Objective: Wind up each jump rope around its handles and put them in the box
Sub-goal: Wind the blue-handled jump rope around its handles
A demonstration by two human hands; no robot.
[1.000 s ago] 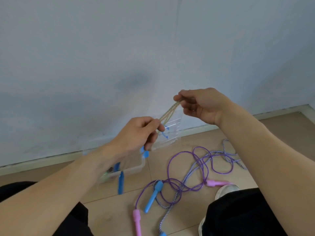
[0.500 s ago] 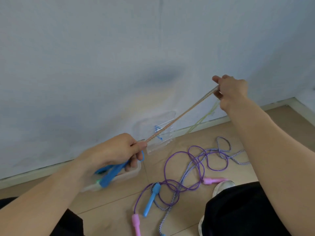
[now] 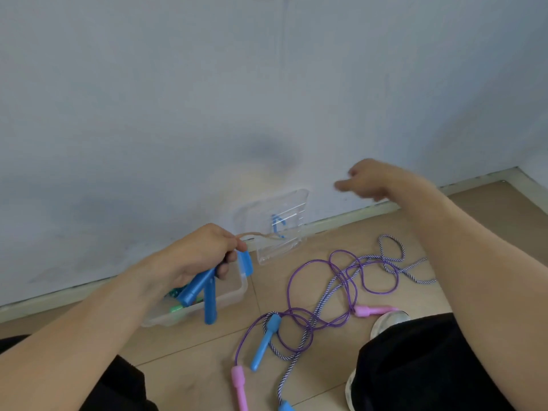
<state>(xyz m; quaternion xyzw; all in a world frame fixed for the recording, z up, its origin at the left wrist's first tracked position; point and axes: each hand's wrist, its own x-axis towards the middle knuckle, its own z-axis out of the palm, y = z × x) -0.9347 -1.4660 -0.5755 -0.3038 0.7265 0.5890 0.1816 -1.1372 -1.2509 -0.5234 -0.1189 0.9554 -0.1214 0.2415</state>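
The left hand grips two blue plastic jump-rope handles and pinches their tan cord above the clear plastic box by the wall. The right hand hangs blurred, fingers loose, holding nothing. A purple rope with pink handles and a striped rope lie tangled on the floor.

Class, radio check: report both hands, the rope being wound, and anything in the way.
Left hand grips two blue handles, tan rope at fingertips. Right hand blurred, grip unclear. Purple rope and striped rope tangled on floor beside box.
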